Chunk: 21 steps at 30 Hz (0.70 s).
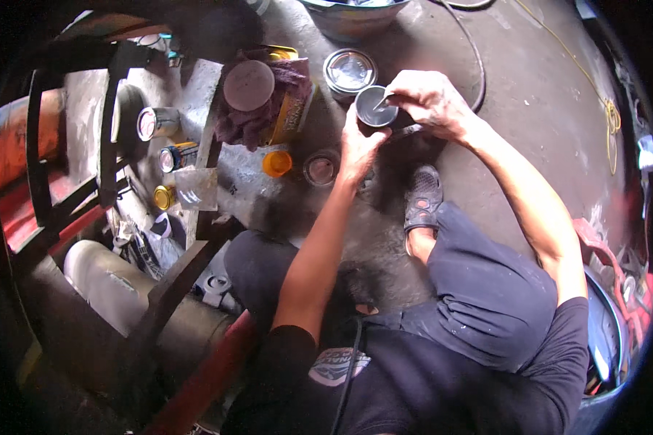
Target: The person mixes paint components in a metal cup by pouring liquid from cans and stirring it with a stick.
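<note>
My left hand (362, 145) is wrapped around a small dark round cup (376, 116), tipped so that its grey inside shows. In the fingers of my right hand (435, 101) is a thin stirring stick (382, 103), whose lower end reaches into the cup. What the cup contains is hard to make out. Just beyond the cup stands a metal can (350, 70) with a shiny round lid. A round tin (321, 168) sits on the floor left of my left wrist, next to an orange plastic cup (276, 164).
A yellow box (294, 119) with a purple rag (241, 127) and a pale round lid (249, 85) stands left. Paint cans (158, 123) lie by a dark metal frame (109, 138). A large tub (355, 20) and a dark hose (477, 61) are at the back.
</note>
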### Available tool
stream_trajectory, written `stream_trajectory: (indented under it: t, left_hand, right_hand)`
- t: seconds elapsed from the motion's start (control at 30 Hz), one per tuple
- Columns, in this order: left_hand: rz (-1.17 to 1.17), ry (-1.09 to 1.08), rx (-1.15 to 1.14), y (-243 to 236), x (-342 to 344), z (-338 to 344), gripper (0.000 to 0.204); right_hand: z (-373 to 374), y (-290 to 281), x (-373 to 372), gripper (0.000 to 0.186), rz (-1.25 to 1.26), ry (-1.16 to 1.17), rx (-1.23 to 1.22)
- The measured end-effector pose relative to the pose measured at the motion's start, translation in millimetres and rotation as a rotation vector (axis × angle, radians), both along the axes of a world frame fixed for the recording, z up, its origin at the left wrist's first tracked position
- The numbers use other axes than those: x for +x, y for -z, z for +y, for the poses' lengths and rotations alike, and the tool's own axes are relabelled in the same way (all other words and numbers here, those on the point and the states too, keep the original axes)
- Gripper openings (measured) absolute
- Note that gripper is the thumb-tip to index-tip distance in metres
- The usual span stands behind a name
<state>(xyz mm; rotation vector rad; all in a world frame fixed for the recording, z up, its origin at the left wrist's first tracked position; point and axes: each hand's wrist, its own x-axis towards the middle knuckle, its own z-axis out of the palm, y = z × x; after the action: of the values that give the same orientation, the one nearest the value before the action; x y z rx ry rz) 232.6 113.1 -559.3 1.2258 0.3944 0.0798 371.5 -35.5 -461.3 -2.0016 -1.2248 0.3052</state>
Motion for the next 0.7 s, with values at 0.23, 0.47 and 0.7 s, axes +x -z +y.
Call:
stream_trajectory:
  t: [0.23,0.47,0.7]
  left_hand:
    - [0.257,-0.059,0.162,-8,-26,-9,0.102]
    - [0.161,0.029,0.259,-69,-85,1,0.052]
    - [0.185,0.142,0.261,-114,-105,29,0.025]
  right_hand:
    - [4,-19,-10,0.009,-0.011,0.073,-0.016]
    - [2,-21,-11,0.011,-0.215,0.073,0.002]
    - [-6,-17,-9,0.012,-0.012,0.187,0.028]
